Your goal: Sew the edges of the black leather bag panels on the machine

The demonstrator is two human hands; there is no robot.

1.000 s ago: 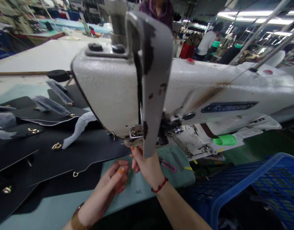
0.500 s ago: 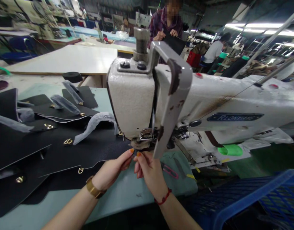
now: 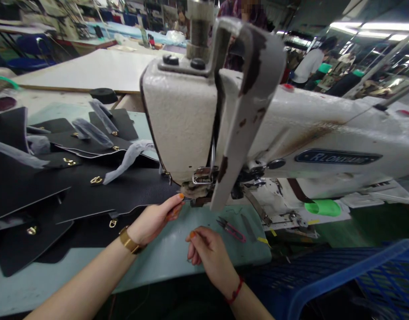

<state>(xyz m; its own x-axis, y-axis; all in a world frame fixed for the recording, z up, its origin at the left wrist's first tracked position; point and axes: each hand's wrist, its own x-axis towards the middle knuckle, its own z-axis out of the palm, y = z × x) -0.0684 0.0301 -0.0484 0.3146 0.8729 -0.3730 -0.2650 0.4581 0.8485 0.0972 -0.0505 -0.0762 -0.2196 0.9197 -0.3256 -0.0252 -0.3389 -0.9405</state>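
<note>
A white industrial sewing machine [image 3: 177, 120] fills the middle of the view, its needle area low at the centre. My left hand [image 3: 156, 218], with a gold bracelet, reaches up to that needle area, thumb and fingertips pinched on something thin I cannot make out. My right hand [image 3: 207, 253], with a red cord at the wrist, hovers lower over the pale green tabletop [image 3: 164, 258], fingers curled into a pinch; what it holds is too small to see. Black leather panels [image 3: 124, 191] with gold rings lie left of the machine.
Pink thread snips [image 3: 231, 230] lie on the table right of my hands. A blue plastic crate [image 3: 357, 275] stands at lower right. A green spool [image 3: 320, 207] sits under the machine arm. A white table [image 3: 91, 71] and other workers are behind.
My right hand dropped away from the needle area toward me, while my left hand stayed up at the needle. The camera moved closer to the machine.
</note>
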